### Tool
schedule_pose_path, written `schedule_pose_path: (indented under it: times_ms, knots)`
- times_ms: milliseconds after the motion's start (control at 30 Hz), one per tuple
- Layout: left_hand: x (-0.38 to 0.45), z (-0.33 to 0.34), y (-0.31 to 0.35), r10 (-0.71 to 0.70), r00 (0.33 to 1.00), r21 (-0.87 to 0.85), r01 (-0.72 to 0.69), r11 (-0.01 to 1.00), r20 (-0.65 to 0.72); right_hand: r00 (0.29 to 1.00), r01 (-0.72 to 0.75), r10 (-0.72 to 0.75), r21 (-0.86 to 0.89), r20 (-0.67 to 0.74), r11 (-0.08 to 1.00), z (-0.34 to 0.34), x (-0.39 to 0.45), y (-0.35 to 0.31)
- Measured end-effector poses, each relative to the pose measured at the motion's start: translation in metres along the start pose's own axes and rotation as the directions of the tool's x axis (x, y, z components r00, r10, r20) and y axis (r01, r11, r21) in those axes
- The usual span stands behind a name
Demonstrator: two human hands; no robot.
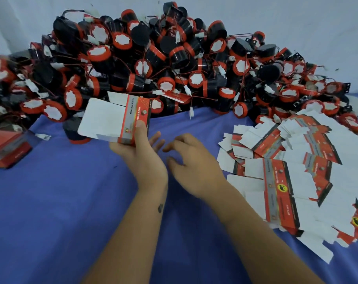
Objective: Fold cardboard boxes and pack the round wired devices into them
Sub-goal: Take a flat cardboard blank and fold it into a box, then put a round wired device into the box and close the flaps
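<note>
Box in hand: your left hand (140,149) holds one partly opened box (120,119) above the blue desk (51,201), thumb pressed on its red printed side, fingers curled underneath; the white flap sticks out to the left.
Right hand: your right hand (191,160) hovers just beside the left, fingers loosely bent, holding nothing and touching nothing.
Flat boxes: a loose heap of unfolded boxes (292,171) lies on the desk to your right, overlapping one another, red print and white card mixed.
Round devices: a large pile of devices (153,58) runs across the back of the desk, black bodies with red rims, thin red and black wires and white plugs tangled among them.
Finished stock: what looks like red closed boxes (8,148) sits at the far left edge; partly cut off, so the count cannot be told.
Handling, box: probably thin, light card that creases easily; hold it by the printed side walls and press flaps along their scored folds, not mid-panel.
Handling, device: likely hard plastic, heavier than the box; take one by its round body, not the wire, since neighbours' wires may drag along.
Stage, judged: box still being formed, with no device loaded in it yet.
</note>
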State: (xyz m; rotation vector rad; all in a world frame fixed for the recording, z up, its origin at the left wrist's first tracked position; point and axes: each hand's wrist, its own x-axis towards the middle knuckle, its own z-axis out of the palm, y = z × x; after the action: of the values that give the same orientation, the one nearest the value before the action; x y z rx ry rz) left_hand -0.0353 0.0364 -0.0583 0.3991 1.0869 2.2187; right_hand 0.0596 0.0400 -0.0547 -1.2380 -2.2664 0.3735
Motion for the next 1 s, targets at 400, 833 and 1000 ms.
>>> schedule_pose_path:
  times_ms: [400,833,1000]
  knots:
    - [0.014,-0.003,-0.006,-0.097,0.964,-0.116,0.070,0.991,-0.246,0.988,-0.025,0.038,-0.090,0.147,0.996,0.039,0.165,0.027]
    - [0.010,-0.002,-0.004,-0.141,0.964,-0.087,0.125,0.988,-0.224,0.985,-0.170,0.167,0.179,0.036,0.969,0.032,0.102,0.024]
    - [0.003,0.001,-0.001,-0.117,0.981,0.025,0.122,0.992,-0.152,0.920,-0.212,0.362,0.585,-0.150,0.783,-0.005,0.052,0.027]
